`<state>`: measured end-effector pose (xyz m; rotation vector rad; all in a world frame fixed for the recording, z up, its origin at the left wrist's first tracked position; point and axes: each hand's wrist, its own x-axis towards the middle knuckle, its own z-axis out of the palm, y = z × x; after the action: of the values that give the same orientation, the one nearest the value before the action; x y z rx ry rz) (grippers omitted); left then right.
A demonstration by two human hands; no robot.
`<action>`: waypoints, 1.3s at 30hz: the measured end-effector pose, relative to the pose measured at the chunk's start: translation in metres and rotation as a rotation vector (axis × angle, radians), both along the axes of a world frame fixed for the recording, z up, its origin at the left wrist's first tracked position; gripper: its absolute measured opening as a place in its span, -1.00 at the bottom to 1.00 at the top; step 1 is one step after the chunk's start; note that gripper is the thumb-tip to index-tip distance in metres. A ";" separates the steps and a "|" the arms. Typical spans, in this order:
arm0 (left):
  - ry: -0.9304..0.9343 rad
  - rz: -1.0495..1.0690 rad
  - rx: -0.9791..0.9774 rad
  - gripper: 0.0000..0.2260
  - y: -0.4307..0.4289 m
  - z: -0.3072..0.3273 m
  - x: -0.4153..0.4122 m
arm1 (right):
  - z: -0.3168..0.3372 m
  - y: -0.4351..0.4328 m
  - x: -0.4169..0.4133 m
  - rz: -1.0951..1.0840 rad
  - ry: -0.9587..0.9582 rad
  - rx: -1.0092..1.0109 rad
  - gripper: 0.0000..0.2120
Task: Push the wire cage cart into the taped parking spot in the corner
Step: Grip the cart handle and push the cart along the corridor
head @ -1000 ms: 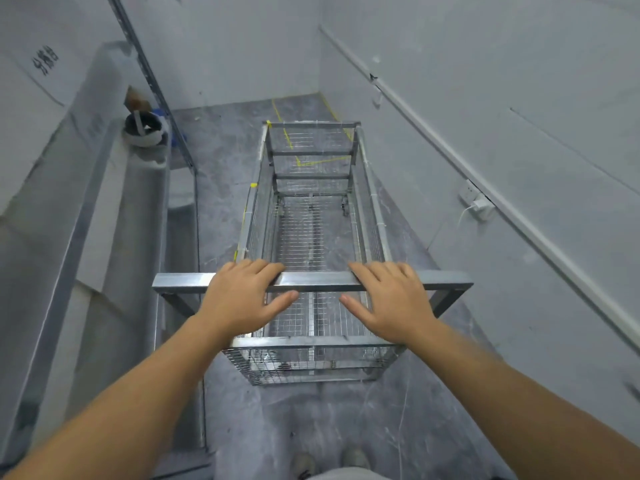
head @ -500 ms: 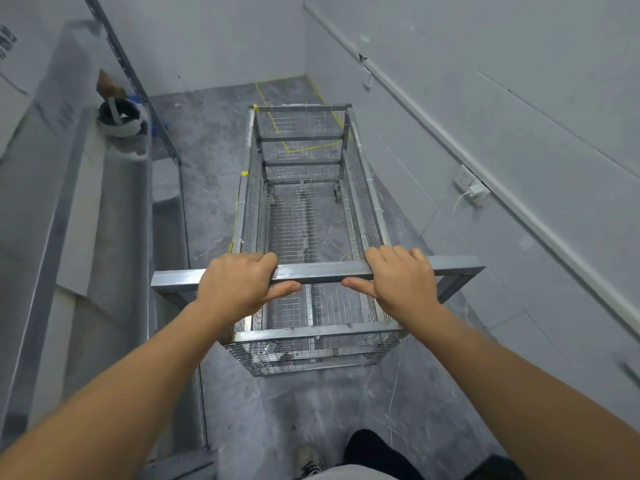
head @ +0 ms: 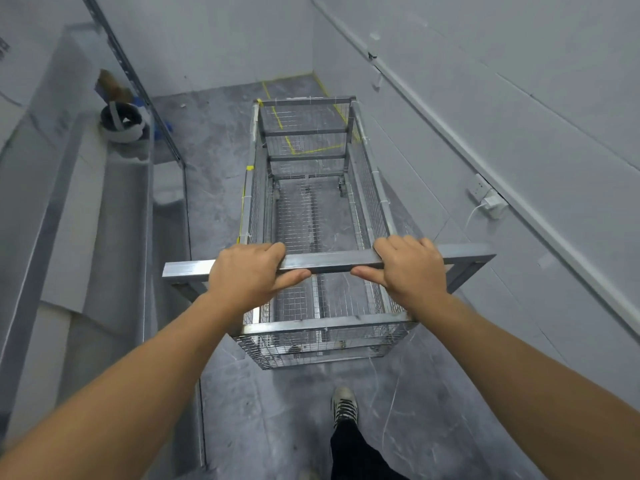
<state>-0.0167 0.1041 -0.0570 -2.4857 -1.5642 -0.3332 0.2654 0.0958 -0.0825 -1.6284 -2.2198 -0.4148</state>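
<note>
Both hands (head: pixel 329 271) grip cart handle (head: pixel 332 262); taped spot (head: pixel 304 133) seemingly ahead.

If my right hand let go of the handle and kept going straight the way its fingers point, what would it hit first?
Probably nothing for a while: beyond the right hand lies the open top of the wire cage cart, so its far end frame looks like the first obstacle, though depth is hard to judge.

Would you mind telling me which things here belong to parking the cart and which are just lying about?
Job: wire cage cart, its handle bar, yellow floor tape, left hand, right hand.
Lying about: white helmet, wall charger.
</note>
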 end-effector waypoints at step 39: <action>-0.018 0.063 -0.087 -0.46 0.413 0.002 -0.005 | 0.006 0.409 -0.007 -0.037 0.055 -0.141 -0.41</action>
<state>-0.0218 0.5173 -0.0548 -2.4971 -1.6952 -0.2846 0.2587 0.5050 -0.0762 -1.7321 -2.2255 -0.2236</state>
